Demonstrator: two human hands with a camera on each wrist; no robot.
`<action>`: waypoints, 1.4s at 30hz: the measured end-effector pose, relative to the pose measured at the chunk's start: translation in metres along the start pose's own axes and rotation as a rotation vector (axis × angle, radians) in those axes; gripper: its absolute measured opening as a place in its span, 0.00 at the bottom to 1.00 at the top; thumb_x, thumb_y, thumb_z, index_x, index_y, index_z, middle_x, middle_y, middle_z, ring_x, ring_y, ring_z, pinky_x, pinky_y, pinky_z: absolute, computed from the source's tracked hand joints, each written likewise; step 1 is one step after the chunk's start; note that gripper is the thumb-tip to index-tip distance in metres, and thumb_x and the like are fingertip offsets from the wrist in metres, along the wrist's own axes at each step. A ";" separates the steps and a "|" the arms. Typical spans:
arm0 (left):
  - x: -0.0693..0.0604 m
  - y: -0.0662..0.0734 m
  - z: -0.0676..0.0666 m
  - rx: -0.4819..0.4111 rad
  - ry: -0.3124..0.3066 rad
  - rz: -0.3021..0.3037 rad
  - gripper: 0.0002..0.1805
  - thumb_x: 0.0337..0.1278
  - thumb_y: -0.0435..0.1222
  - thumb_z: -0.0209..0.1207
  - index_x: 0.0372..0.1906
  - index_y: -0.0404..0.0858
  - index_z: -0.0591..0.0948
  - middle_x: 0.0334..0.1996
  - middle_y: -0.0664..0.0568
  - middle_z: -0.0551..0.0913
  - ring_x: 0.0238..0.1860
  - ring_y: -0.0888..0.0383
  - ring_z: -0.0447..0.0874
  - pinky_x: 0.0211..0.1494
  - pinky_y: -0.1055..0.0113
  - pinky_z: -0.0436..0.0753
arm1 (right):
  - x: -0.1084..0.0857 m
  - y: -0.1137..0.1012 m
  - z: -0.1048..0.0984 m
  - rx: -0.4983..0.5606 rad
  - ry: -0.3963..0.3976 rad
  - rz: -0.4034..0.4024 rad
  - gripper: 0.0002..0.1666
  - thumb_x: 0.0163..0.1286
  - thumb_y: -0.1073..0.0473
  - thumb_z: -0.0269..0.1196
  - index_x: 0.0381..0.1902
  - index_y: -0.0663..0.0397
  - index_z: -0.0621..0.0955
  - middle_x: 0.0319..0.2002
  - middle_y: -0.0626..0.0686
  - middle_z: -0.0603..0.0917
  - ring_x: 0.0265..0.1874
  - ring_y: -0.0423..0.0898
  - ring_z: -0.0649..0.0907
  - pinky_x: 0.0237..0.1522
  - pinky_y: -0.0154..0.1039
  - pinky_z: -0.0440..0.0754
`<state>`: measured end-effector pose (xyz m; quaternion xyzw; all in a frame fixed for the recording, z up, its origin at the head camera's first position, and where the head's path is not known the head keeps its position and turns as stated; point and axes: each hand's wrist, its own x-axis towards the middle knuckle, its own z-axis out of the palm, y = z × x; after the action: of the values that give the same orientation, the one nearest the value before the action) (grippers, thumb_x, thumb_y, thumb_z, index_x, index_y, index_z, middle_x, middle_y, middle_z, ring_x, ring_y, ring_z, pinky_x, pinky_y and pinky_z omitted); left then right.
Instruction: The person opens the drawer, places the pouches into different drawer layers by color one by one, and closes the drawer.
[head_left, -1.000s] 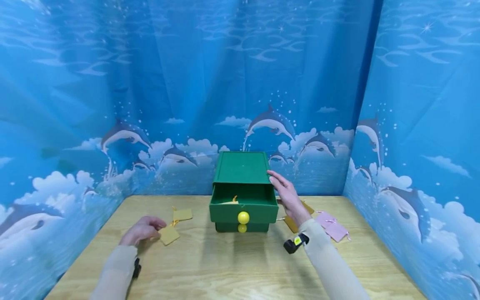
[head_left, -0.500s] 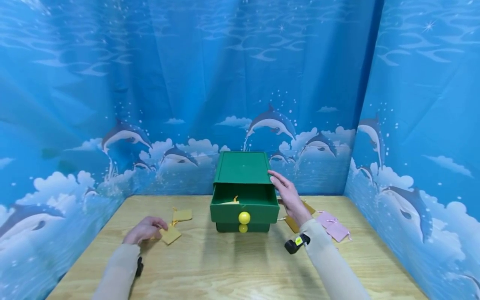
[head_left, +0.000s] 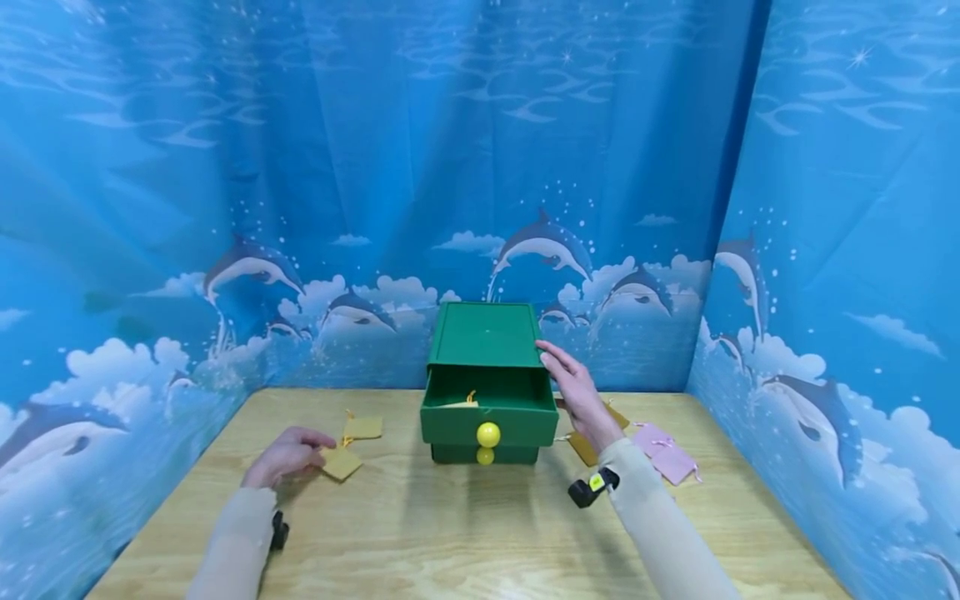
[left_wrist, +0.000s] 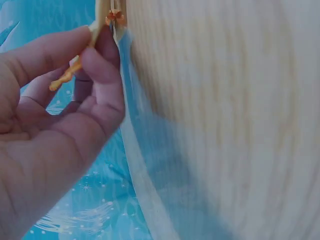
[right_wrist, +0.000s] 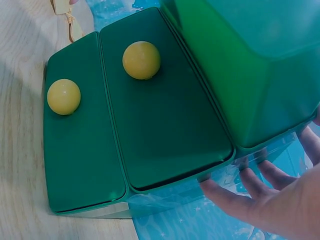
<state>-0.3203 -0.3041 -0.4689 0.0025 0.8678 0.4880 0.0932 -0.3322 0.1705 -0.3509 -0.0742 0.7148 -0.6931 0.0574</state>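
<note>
In the head view my left hand (head_left: 285,454) is at the left, its fingertips at a yellow pouch (head_left: 342,465). The left wrist view shows thumb and fingers of this hand (left_wrist: 65,100) pinching yellow fabric (left_wrist: 101,15), an orange cord (left_wrist: 67,75) hanging by them. My right hand (head_left: 581,400) rests with extended fingers against the right side of a green drawer box (head_left: 487,333). Its upper drawer (head_left: 450,425) is pulled out, with part of a yellow pouch (head_left: 463,405) inside. In the right wrist view my right hand (right_wrist: 270,200) lies along the box's side.
Another yellow pouch (head_left: 364,427) lies behind the one at my left hand. Pink pouches (head_left: 674,463) and darker yellow pouches (head_left: 583,448) lie right of the box, partly behind my right arm. Yellow round knobs (right_wrist: 141,60) stick out from the drawer fronts. A blue dolphin curtain surrounds the table (head_left: 420,533).
My left hand and the pouch at its fingertips have shifted slightly, the pouch a little away from me. My right hand stays against the box, and the drawer is unmoved.
</note>
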 end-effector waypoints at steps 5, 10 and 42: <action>0.002 -0.002 0.000 -0.055 0.026 0.069 0.22 0.53 0.24 0.61 0.57 0.27 0.79 0.48 0.39 0.77 0.46 0.52 0.74 0.46 0.62 0.82 | 0.000 0.001 0.000 -0.004 0.000 -0.002 0.29 0.78 0.45 0.49 0.74 0.39 0.65 0.78 0.52 0.54 0.76 0.60 0.54 0.66 0.69 0.64; 0.002 0.001 0.001 -0.115 0.055 0.126 0.23 0.56 0.26 0.60 0.58 0.26 0.77 0.54 0.33 0.78 0.48 0.52 0.79 0.51 0.59 0.83 | 0.000 0.000 0.000 0.002 -0.006 -0.003 0.30 0.78 0.45 0.50 0.75 0.40 0.64 0.78 0.52 0.53 0.76 0.60 0.54 0.66 0.69 0.64; -0.017 0.096 0.025 -0.277 0.266 0.245 0.29 0.64 0.47 0.62 0.66 0.39 0.74 0.65 0.42 0.75 0.46 0.69 0.80 0.50 0.71 0.82 | 0.001 0.001 0.000 -0.003 -0.012 -0.013 0.29 0.78 0.45 0.49 0.74 0.39 0.65 0.78 0.52 0.54 0.76 0.59 0.55 0.65 0.69 0.65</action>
<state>-0.3076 -0.2343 -0.3978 0.0309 0.7903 0.6063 -0.0825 -0.3335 0.1704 -0.3521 -0.0829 0.7151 -0.6918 0.0570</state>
